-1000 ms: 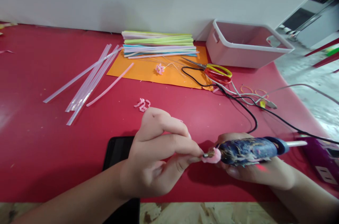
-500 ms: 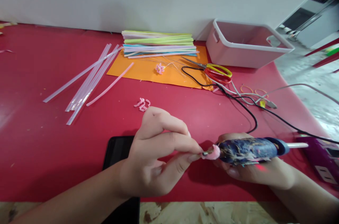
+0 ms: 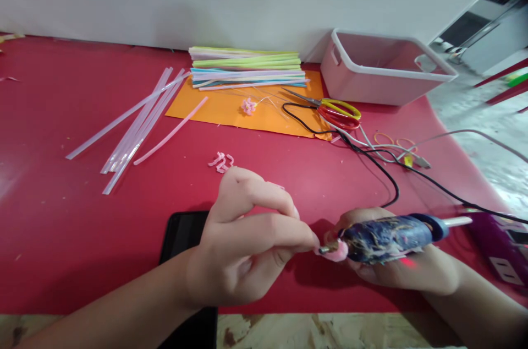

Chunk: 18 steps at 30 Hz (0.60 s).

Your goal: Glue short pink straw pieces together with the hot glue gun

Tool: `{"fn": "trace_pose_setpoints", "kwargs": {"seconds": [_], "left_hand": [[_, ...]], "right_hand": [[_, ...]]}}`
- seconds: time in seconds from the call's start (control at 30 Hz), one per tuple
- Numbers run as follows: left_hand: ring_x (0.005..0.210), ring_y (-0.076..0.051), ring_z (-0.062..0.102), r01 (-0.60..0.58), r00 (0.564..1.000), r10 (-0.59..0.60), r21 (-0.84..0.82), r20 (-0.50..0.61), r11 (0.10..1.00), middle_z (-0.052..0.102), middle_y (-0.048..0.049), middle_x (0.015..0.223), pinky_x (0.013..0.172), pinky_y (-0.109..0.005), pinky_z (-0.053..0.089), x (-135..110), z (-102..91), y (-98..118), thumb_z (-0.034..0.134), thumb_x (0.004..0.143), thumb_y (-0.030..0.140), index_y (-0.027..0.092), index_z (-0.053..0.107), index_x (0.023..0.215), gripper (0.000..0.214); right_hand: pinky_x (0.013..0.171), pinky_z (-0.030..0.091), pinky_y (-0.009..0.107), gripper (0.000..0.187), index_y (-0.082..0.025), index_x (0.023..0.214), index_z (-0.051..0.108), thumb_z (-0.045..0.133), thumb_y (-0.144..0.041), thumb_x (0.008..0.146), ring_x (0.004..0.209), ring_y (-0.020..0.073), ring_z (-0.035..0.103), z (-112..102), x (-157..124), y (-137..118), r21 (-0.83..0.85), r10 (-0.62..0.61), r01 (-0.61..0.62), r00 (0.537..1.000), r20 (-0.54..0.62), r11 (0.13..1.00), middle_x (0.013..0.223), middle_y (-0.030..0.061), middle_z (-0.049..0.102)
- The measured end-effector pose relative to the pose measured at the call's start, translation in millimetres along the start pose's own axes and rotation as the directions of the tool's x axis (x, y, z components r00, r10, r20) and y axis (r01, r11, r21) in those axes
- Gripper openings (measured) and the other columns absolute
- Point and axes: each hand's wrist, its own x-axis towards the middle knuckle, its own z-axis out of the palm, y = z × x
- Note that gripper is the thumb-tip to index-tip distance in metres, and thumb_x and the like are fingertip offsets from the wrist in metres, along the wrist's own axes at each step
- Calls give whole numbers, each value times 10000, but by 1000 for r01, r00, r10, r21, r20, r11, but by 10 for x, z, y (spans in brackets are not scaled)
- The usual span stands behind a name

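My right hand (image 3: 424,272) is wrapped round a dark blue glue gun (image 3: 388,238), its body smeared with dried glue strands. A whitish glue stick (image 3: 460,221) juts from its back end, and its metal nozzle points left. Between the fingertips of my left hand (image 3: 251,239) is one end of a small pink fuzzy pipe cleaner piece (image 3: 340,251). That piece curves beside the nozzle; whether they touch, I cannot tell. Several short pink pipe cleaner bits (image 3: 221,162) lie just beyond my left hand.
On an orange sheet (image 3: 223,109) rest a pink flower (image 3: 248,106), bundled pipe cleaners (image 3: 247,63) and scissors (image 3: 338,112). Glue sticks (image 3: 140,123) lie left. A pink bin (image 3: 371,82) stands at back right, near cables (image 3: 388,173). A phone (image 3: 185,233) lies under my left wrist.
The glue gun has tilted, its nozzle end dropping slightly. My left fingertips have shifted a little and now cover more of the pink piece's end.
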Motion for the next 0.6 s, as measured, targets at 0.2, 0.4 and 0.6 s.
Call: {"fn": "trace_pose_setpoints", "kwargs": {"seconds": [0.2, 0.4, 0.6], "left_hand": [[779, -137, 557, -38, 999, 38, 50, 2, 998, 621, -30, 873, 753, -348, 462, 19, -6, 5, 596, 936, 121, 189, 720, 818, 184], [768, -138, 569, -82, 997, 83, 93, -7, 992, 629, -26, 904, 782, -347, 498, 8, -4, 7, 606, 896, 88, 216, 716, 829, 181], [774, -137, 575, -167, 985, 170, 156, -4, 973, 629, -9, 914, 742, -326, 501, -53, -12, -25, 691, 851, 140, 230, 724, 852, 96]], "right_hand": [[653, 602, 259, 184, -210, 878, 670, 718, -138, 716, 770, 200, 737, -13, -33, 18, 25, 54, -55, 998, 28, 998, 811, 37, 749], [686, 607, 310, 175, -181, 887, 681, 740, -292, 765, 793, 223, 734, 1, -78, 74, 224, 152, -165, 986, 75, 960, 856, 90, 756], [678, 609, 318, 217, -203, 906, 661, 757, -317, 749, 746, 205, 727, 3, -109, 149, 323, 140, -163, 986, 95, 932, 825, 70, 744]]}}
